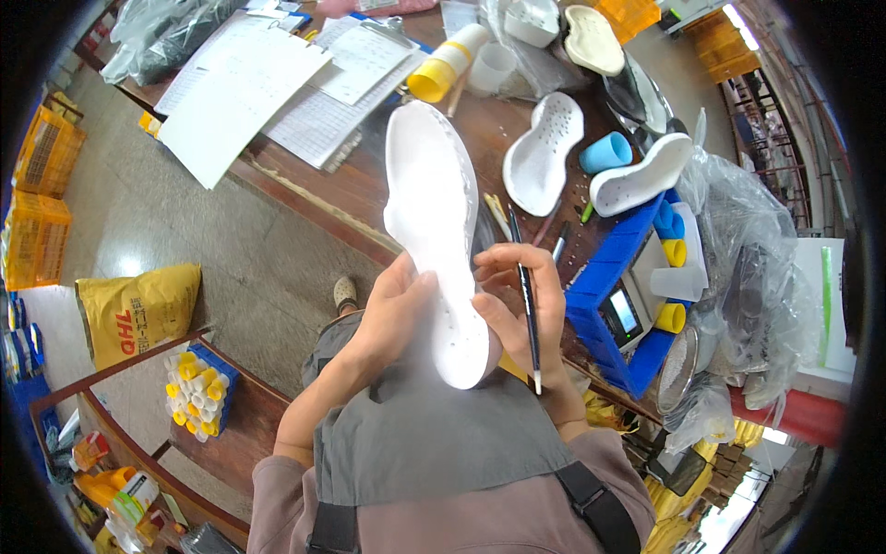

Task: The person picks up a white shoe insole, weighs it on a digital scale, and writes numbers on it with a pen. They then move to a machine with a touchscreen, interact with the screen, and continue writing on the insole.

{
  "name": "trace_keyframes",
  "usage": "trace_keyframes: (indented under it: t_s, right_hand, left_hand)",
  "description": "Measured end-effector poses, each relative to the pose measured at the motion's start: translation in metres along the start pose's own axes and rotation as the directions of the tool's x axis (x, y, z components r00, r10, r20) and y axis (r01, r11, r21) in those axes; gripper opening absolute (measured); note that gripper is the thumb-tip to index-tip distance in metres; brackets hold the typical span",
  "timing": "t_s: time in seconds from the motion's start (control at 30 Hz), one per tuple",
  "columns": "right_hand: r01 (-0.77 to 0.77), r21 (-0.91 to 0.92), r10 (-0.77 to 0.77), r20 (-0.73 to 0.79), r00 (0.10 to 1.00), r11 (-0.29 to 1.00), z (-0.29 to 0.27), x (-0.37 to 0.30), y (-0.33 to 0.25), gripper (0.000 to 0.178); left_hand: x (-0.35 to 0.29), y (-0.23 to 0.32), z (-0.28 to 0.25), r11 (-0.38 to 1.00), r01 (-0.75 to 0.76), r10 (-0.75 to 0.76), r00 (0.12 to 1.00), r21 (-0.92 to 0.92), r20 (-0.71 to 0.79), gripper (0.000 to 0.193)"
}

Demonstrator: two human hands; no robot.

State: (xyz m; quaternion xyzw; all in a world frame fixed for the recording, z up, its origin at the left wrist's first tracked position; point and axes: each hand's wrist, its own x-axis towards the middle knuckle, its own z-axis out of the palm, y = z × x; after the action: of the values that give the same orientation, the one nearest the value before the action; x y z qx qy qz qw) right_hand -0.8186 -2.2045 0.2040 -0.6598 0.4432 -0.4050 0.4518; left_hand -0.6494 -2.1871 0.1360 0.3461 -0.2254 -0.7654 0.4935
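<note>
A white shoe sole (pixel 432 194) stands out in front of my body, its wide end away from me and its narrow end near my apron. Small holes dot the narrower part. My left hand (pixel 399 305) is closed on its left edge, thumb on the upper face. Between the fingers of my right hand (pixel 526 300) is a slim black pen-like tool (pixel 528 305), its pale end pointing down toward me. That hand's thumb and fingertips are at the sole's right edge; whether they press on it I cannot tell.
On the brown table (pixel 369 198) lie two more white soles (pixel 544 152) (pixel 641 175), a light-blue cup (pixel 605 152), pens and papers (pixel 245 102). A blue bin (pixel 604 305) holding a digital scale (pixel 623 312) stands right. A low rack with a cup-filled tray (pixel 201 392) is lower left.
</note>
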Motion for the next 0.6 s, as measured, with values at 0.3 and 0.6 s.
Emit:
trace_keyframes:
  t_s: [0.3,0.6]
  right_hand:
    - [0.085,-0.011,-0.086,-0.174,0.981,0.996,0.102,0.081,-0.006,0.035]
    - [0.021,0.055,-0.01,-0.191,0.982,0.998,0.144,0.132,-0.021,0.024]
  left_hand:
    - [-0.022,0.059,-0.08,0.995,0.097,-0.097,0.995,0.012,0.039,0.045]
    - [-0.016,0.083,-0.127,0.998,0.05,-0.051,0.999,-0.037,-0.011,0.054]
